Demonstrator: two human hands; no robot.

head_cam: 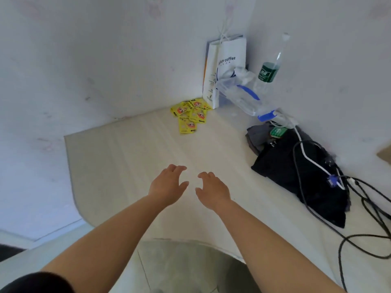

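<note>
Reach step, by the look: left hand (168,185) and right hand (213,189) open, empty, hovering over table (127,157); next, stretch to yellow packets (190,116), pinch.

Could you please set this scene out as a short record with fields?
table: white, set in a wall corner
left hand: open, over the table, holds nothing
right hand: open, beside it, holds nothing
yellow sachets: loose pile at far corner
paper bag: upright, printed "coffee"
clear box: blue handle, leaning by the bag
water bottle: green label, by right wall
black cloth: right side, cables across it
</note>
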